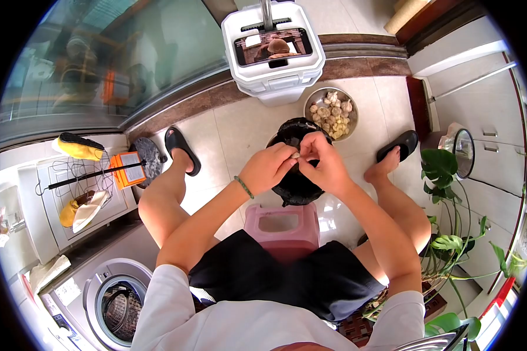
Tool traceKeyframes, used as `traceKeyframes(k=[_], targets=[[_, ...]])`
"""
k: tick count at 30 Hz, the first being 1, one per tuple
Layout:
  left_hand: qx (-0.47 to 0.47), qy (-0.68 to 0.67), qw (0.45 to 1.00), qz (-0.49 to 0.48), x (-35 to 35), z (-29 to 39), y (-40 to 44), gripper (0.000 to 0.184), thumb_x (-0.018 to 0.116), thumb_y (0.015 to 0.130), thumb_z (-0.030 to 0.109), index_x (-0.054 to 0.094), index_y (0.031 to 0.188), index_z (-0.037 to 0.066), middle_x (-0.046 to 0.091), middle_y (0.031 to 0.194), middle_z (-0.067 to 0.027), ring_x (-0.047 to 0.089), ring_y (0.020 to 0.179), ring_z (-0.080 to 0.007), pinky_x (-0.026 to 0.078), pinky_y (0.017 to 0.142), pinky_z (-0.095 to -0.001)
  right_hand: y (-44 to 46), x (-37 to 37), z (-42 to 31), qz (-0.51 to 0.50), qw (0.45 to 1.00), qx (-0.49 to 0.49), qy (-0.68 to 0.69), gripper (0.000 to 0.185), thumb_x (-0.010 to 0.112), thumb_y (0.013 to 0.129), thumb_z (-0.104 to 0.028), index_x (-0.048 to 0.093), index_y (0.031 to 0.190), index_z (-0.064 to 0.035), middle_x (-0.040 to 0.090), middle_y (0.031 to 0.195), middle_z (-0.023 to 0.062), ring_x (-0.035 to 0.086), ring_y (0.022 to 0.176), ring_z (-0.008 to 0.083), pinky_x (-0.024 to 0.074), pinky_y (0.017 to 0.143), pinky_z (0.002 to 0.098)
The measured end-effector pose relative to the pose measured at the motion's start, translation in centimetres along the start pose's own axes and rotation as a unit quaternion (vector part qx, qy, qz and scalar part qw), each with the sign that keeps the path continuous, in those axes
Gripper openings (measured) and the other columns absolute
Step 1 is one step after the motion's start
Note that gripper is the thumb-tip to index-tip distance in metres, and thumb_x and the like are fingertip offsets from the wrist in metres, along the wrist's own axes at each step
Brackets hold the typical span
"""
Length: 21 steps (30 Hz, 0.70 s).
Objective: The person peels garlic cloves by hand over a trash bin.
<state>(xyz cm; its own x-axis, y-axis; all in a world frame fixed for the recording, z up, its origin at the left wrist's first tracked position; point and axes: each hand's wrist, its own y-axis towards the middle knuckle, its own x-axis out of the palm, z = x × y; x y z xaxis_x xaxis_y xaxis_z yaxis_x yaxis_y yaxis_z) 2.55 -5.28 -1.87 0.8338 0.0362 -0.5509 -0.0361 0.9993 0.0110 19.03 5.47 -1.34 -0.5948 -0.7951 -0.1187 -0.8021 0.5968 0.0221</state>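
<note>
Both my hands meet over a bin lined with a black plastic bag (295, 190). Between the fingertips is a small pale garlic clove (295, 157). My left hand (267, 168), with a green beaded bracelet (244, 186) at its wrist, pinches the clove from one side. My right hand (325, 165) has its fingers curled in and closed at the clove's other side; the fingers partly hide it. Just beyond the bin, a metal bowl (353, 130) holds whole garlic bulbs (332, 98) and loose pale cloves (337, 126).
A pink plastic stool (281, 234) stands between my legs. Farther out is a white box-like bucket (275, 76) with a phone (273, 47) on top. A washing machine (99, 275) is at the left, leafy plants (442, 169) and cabinets (480, 111) at the right.
</note>
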Motion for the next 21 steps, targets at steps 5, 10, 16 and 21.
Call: traceKeyframes(k=[5, 10, 16, 21], targets=[[-0.007, -0.112, 0.994, 0.016, 1.1, -0.7, -0.4, 0.02, 0.047, 0.099, 0.02, 0.055, 0.098, 0.002, 0.058, 0.087, -0.0161, 0.057, 0.074, -0.0345, 0.046, 0.068, -0.04, 0.1, 0.2, -0.3, -0.046, 0.999, -0.001, -0.014, 0.029, 0.063, 0.08, 0.008, 0.048, 0.102, -0.0035, 0.053, 0.085, 0.0064, 0.059, 0.075, 0.0157, 0.0521, 0.07, 0.0296], [-0.125, -0.288, 0.949, -0.016, 1.9, -1.2, -0.6, 0.03, 0.04, 0.104, 0.03, 0.054, 0.096, 0.004, 0.046, 0.076, -0.0017, 0.044, 0.066, -0.0133, 0.039, 0.058, -0.03, 0.4, -0.1, -1.5, -0.042, 0.98, -0.076, -0.178, 0.015, 0.066, 0.085, -0.005, 0.053, 0.088, -0.0021, 0.055, 0.083, 0.0105, 0.062, 0.071, 0.0252, 0.0503, 0.062, 0.0343], [-0.29, -0.576, 0.759, -0.085, 2.8, -0.6, -0.6, 0.041, 0.033, 0.104, 0.046, 0.051, 0.088, 0.013, 0.038, 0.074, 0.0056, 0.032, 0.06, -0.0065, 0.027, 0.051, -0.0206, 0.5, 0.1, -0.5, -0.045, 0.934, -0.137, -0.326, 0.021, 0.063, 0.088, -0.02, 0.051, 0.079, -0.0044, 0.054, 0.078, 0.0107, 0.06, 0.067, 0.0302, 0.047, 0.055, 0.0402], [-0.392, -0.592, 0.704, -0.023, 1.8, 1.4, 0.5, 0.05, 0.031, 0.101, 0.059, 0.04, 0.07, 0.02, 0.029, 0.069, 0.0084, 0.026, 0.055, -0.0064, 0.02, 0.049, -0.0218, 0.4, 0.7, 0.3, -0.043, 0.907, -0.15, -0.392, 0.019, 0.063, 0.088, -0.021, 0.054, 0.08, -0.0063, 0.054, 0.076, 0.009, 0.06, 0.064, 0.0276, 0.0472, 0.053, 0.0382]])
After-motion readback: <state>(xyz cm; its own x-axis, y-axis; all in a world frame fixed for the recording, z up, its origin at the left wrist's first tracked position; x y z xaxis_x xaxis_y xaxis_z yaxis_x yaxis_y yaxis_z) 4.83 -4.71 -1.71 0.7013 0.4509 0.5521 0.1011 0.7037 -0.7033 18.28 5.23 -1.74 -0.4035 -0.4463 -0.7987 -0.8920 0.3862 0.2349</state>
